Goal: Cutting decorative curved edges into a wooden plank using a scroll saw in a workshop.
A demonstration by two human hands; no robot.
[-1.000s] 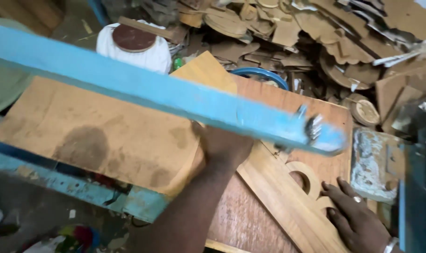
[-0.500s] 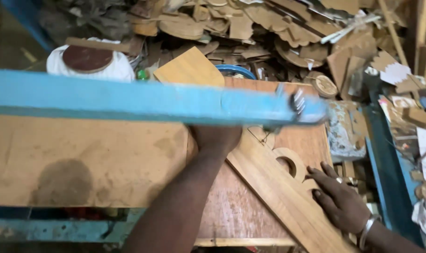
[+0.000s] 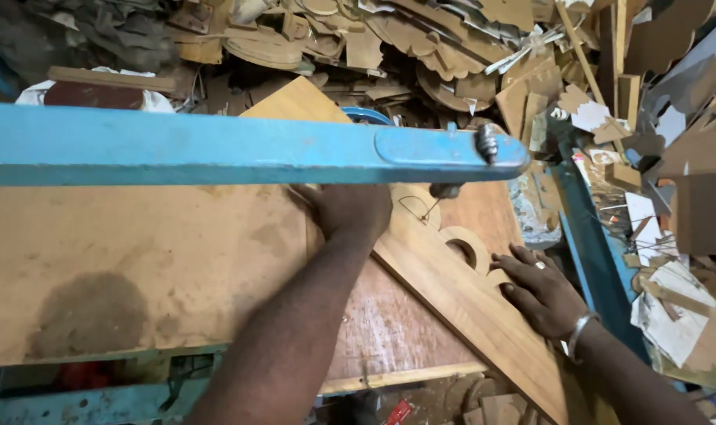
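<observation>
Left hand (image 3: pixel 350 212) clamped on plank (image 3: pixel 468 303), right hand (image 3: pixel 540 290) flat at 4 o'clock; feed slowly, fingers off blade (image 3: pixel 430 206).

no clear package, label, sign or screen can be seen. only crumpled white paper sheets (image 3: pixel 673 315) with faint drawn lines are seen at the right edge, lying among wood offcuts (image 3: pixel 452 47); nothing readable is shown.
</observation>
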